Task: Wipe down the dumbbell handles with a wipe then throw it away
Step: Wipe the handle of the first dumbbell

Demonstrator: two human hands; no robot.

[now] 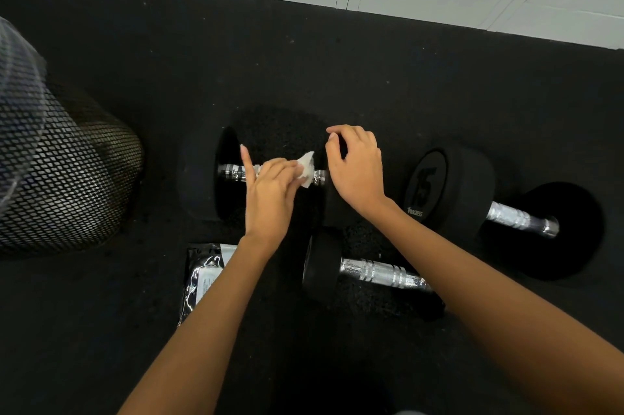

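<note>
Wipe (306, 168) on dumbbell handle (236, 173), left hand (270, 193).

handle (236, 173): shiny knurled metal | floor (337, 70): matt speckled rubber | bin (60, 171): metal mesh | wipe (306, 168): white cloth-like

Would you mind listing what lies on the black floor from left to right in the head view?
Black mesh wastebasket → shiny black-and-white wipe packet → left hand pressing the white wipe on a chrome dumbbell handle → right hand → black dumbbell marked 15.
</note>
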